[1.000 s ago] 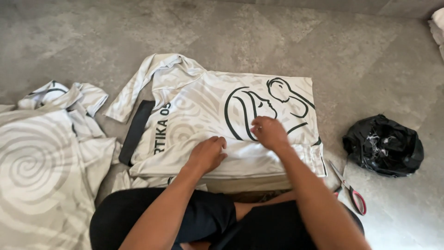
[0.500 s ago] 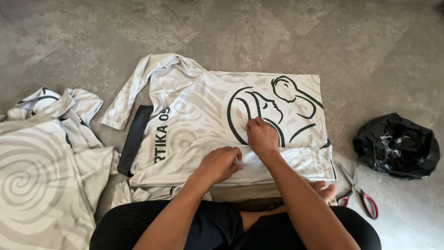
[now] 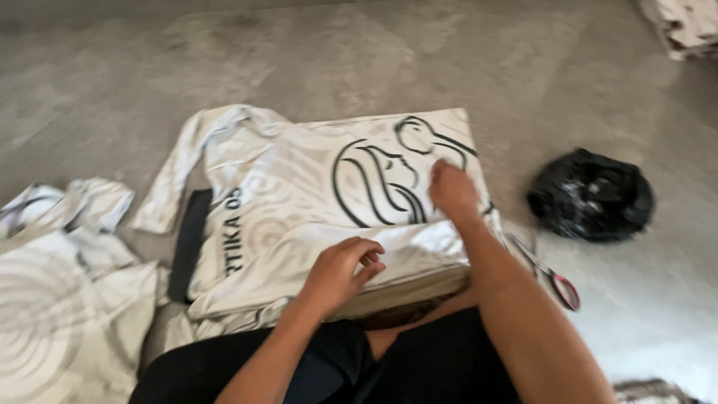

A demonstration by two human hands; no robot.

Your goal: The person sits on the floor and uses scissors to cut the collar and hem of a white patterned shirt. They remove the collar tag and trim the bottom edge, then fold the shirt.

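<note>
Right now I see the white patterned shirt [image 3: 299,224] spread flat on the grey floor [image 3: 374,60] just ahead of my crossed legs, its long axis running left to right, one sleeve trailing off to the upper left and the big dark line drawing toward the right end. My right hand [image 3: 451,191] lies palm down on that drawing, fingers together and pressed to the cloth, reaching farther out than the other. My left hand [image 3: 342,268] sits nearer to me on the folded front edge of the shirt, fingers curled; it looks to be pinching the fold, though motion blur keeps me from being sure. So the cloth lies under both hands, with the left nearer the near hem and the right nearer the far right corner.

A dark flat board [image 3: 188,243] peeks out from beneath the shirt's left side. Further left is a heap of similar white swirled fabric [image 3: 52,314]. To the right, well apart from the shirt, a crumpled black plastic bag [image 3: 591,194] rests on the floor, and red-handled scissors [image 3: 553,277] lie just beside my right forearm, close to the shirt's right edge.
</note>
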